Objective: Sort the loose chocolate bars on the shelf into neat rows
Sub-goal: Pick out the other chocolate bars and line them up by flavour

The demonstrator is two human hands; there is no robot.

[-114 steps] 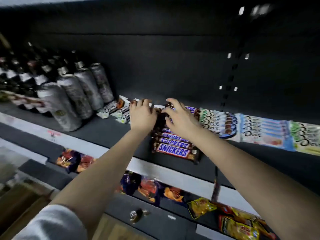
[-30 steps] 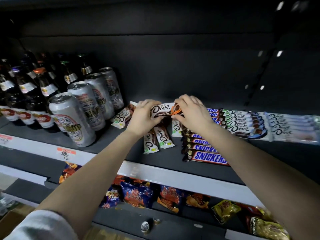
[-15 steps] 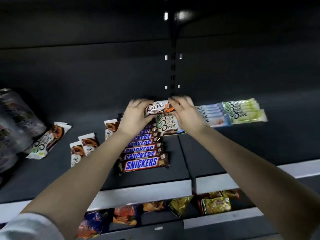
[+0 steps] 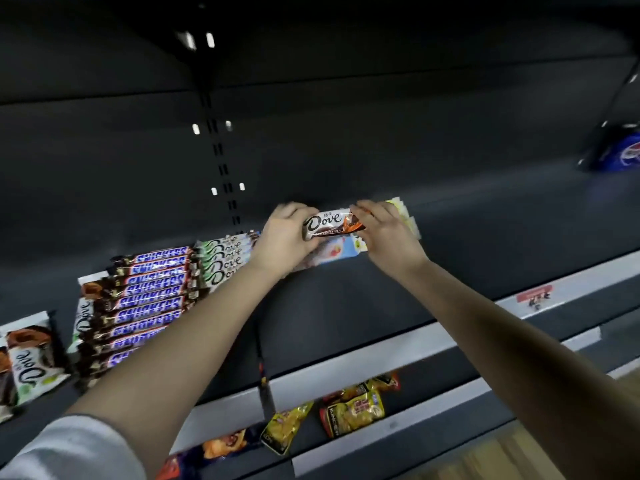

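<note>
Both hands hold one brown-and-white Dove bar (image 4: pixel 327 224) by its ends, above the dark shelf (image 4: pixel 467 258). My left hand (image 4: pixel 285 237) grips its left end and my right hand (image 4: pixel 384 235) its right end. Under the bar lie a pale blue row of Dove bars (image 4: pixel 337 252) and a yellow-green row (image 4: pixel 403 211), partly hidden by my hands. To the left sit a green-white Dove row (image 4: pixel 225 258) and a Snickers row (image 4: pixel 149 299). Loose Dove bars (image 4: pixel 29 355) lie at the far left.
A white price strip (image 4: pixel 381 355) edges the shelf front, with a red label (image 4: pixel 535 294) to the right. Snack bags (image 4: pixel 353 408) fill the shelf below. A blue package (image 4: pixel 623 150) sits at the far right on a higher shelf.
The view has swung right and the cans have left the frame. Both hands have carried the Dove bar to the right, from above the Snickers row to above the pale blue row.
</note>
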